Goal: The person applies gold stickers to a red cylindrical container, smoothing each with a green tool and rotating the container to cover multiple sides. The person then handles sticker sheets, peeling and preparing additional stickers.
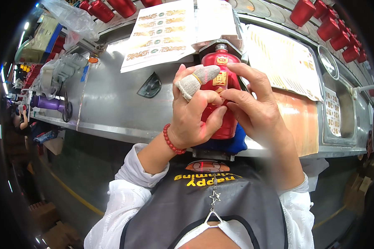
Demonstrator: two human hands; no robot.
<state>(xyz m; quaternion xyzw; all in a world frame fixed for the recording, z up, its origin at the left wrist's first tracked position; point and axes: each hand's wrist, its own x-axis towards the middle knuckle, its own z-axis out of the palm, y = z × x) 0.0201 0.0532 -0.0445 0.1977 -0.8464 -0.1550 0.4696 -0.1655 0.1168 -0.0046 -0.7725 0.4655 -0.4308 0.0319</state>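
A glossy red bottle with gold characters lies in front of me, its metallic neck pointing away. My left hand is at its left side, fingers curled and thumb close to the forefinger against the bottle; anything between them is hidden. A knitted finger cover sits on one of its fingers. My right hand reaches over the bottle's right side, forefinger stretched along the shoulder. Its other fingertips pinch a small gold sticker at the bottle's front, partly covered by both hands. Blue cloth shows under the bottle's near end.
Sheets of gold stickers lie back left, with another stack at right on a wooden board. A dark curved scraper-like piece lies on the metal bench. Several red bottles stand on a conveyor behind. A sink is at far right.
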